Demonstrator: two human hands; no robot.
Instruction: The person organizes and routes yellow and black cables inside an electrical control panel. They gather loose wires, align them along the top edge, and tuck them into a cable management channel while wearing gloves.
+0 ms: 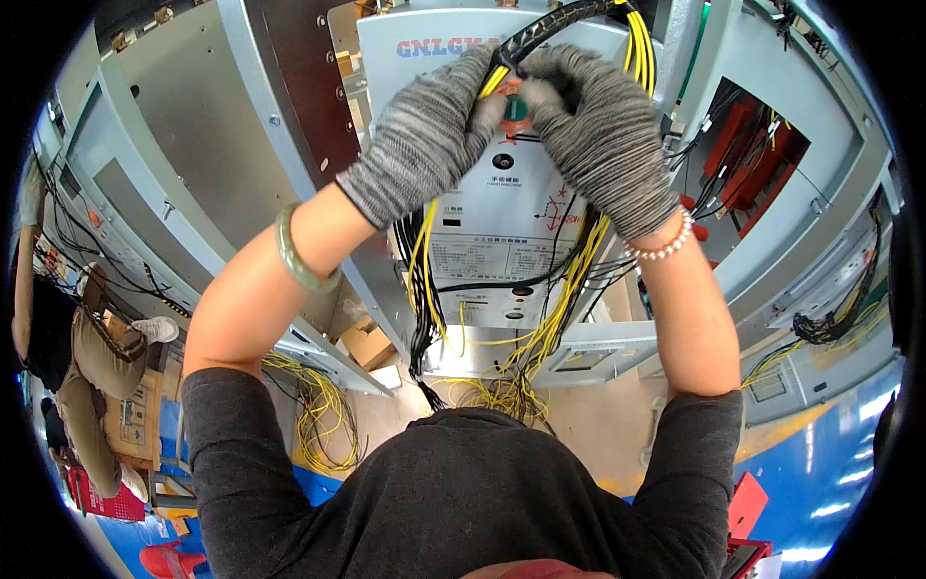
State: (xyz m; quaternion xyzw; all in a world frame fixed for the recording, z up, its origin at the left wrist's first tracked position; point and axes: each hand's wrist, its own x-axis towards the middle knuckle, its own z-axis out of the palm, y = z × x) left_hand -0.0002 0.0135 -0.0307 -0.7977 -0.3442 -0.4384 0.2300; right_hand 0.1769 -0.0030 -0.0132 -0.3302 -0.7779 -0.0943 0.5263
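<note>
Both my hands wear grey knit gloves and are raised in front of a pale grey electrical unit inside a cabinet. My left hand pinches a yellow wire next to a black wrapped cable bundle. My right hand closes on the same bundle just to the right. Between the two hands sits a small red and green object, partly hidden. Yellow and black wires hang down both sides of the unit. A green bangle is on my left wrist, a pearl bracelet on my right.
Grey cabinet panels stand at left; an open compartment with red parts is at right. Loose yellow wire lies on the floor with a cardboard box. Another person crouches at far left. Blue floor lies lower right.
</note>
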